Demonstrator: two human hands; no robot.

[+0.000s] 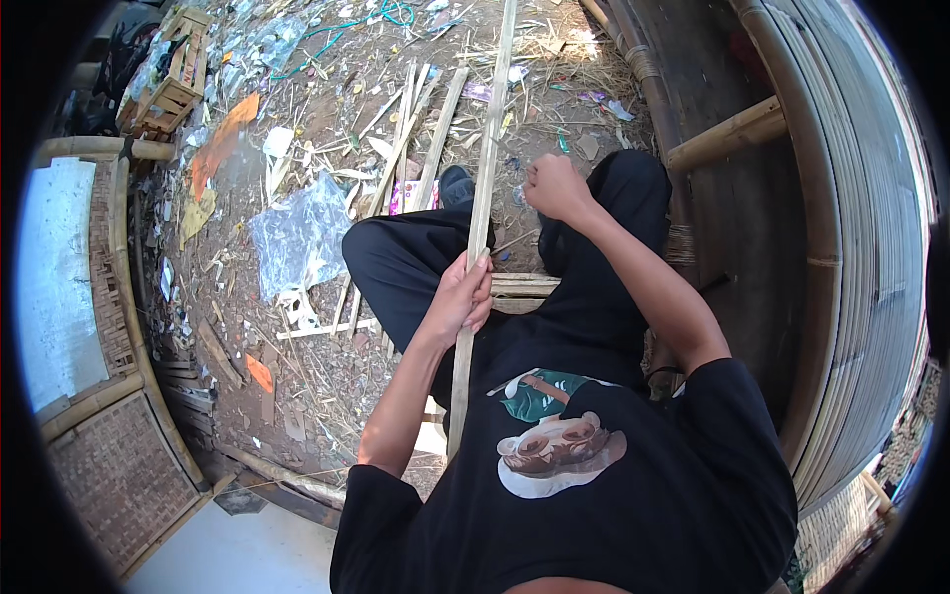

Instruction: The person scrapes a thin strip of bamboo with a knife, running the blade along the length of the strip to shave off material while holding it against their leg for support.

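A long, pale bamboo strip (489, 148) runs from the far edge of the view, between my knees, to beside my waist. My left hand (463, 295) is wrapped round it near its lower part. My right hand (557, 188) is closed above my right knee, to the right of the strip and apart from it. Something thin and dark seems to reach from its fingers toward the strip, too faint to name. Several split bamboo strips (441, 129) lie on the ground beyond my left knee. Under my legs shows a bamboo slat seat (524, 285).
Wood shavings and litter cover the ground, with a clear plastic sheet (302, 233) at the left. A wooden crate (179, 79) stands far left. Close on my right is a bamboo-framed structure (732, 134); woven bamboo panels (119, 465) stand at the left.
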